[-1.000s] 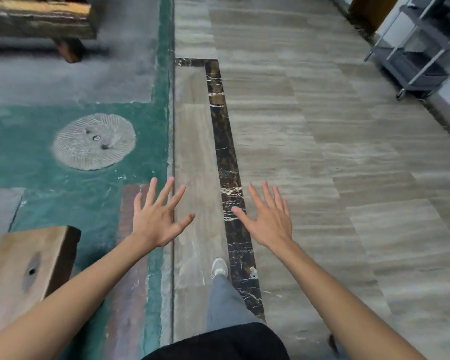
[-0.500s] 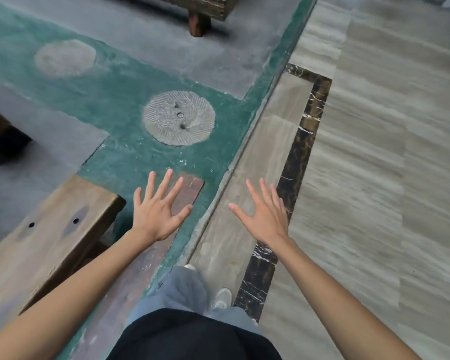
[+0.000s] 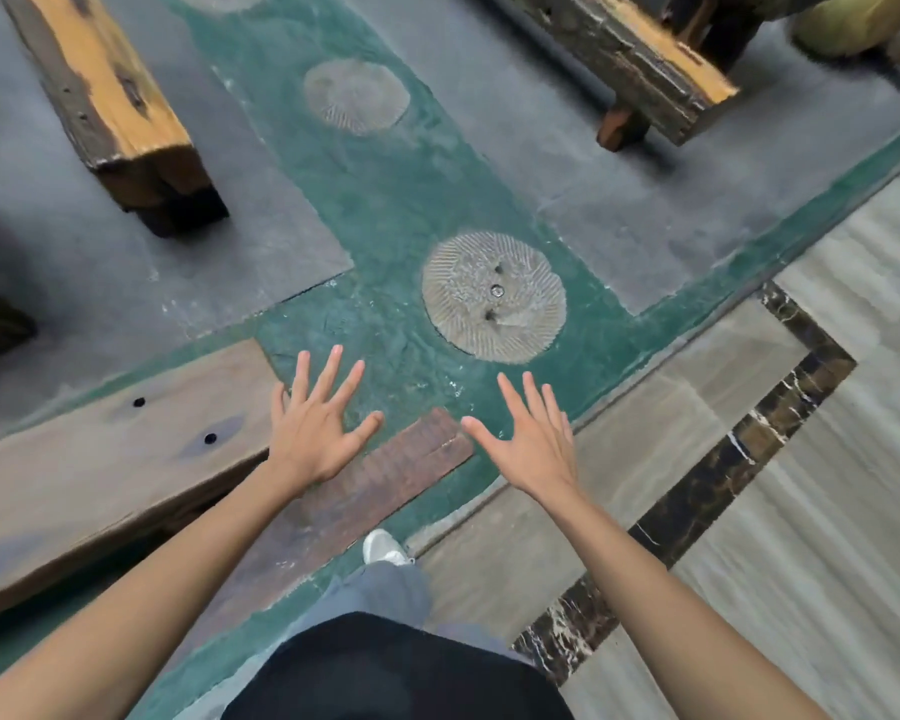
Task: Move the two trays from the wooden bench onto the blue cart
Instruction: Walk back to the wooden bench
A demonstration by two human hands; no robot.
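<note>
Left hand (image 3: 315,433) and right hand (image 3: 528,441) out front at frame centre, fingers spread, holding nothing. Weathered grey wooden bench (image 3: 100,470) at lower left, bare here. No trays, no blue cart in frame. Best scan benches first, then approach square.

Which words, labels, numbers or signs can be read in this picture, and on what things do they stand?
None: no text can be read anywhere in this view.
The benches show only bare wood, knots and small holes.
The round stone in the floor carries ridges and a small metal stud, no letters.
The left hand and right hand, both open and empty, bear no writing.
The trays and the cart are not in view.
</note>
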